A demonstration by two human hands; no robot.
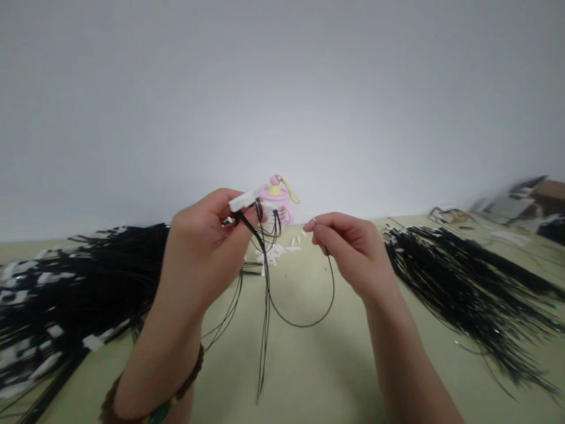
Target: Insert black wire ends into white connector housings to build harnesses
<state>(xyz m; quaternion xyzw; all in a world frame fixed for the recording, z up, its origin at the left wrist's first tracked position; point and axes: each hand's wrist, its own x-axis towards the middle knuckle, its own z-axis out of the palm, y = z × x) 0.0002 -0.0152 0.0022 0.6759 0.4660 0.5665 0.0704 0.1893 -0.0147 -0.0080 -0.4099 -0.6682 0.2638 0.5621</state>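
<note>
"Where's the white connector [243, 201]?"
"Pinched in the left hand [209, 241], above the table [309, 371], black wires [267, 285] trailing."
"And the right hand [351, 244]?"
"Closed in a pinch on one thin wire [304, 325] (it loops toward the left)."

White connector [242, 201] — smooth, plastic-looking; wall [282, 88] — smooth and matt.

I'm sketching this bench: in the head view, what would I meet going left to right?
Black wires with white pieces → left hand → pink-and-yellow trinket → right hand → second bundle of black wires.
</note>
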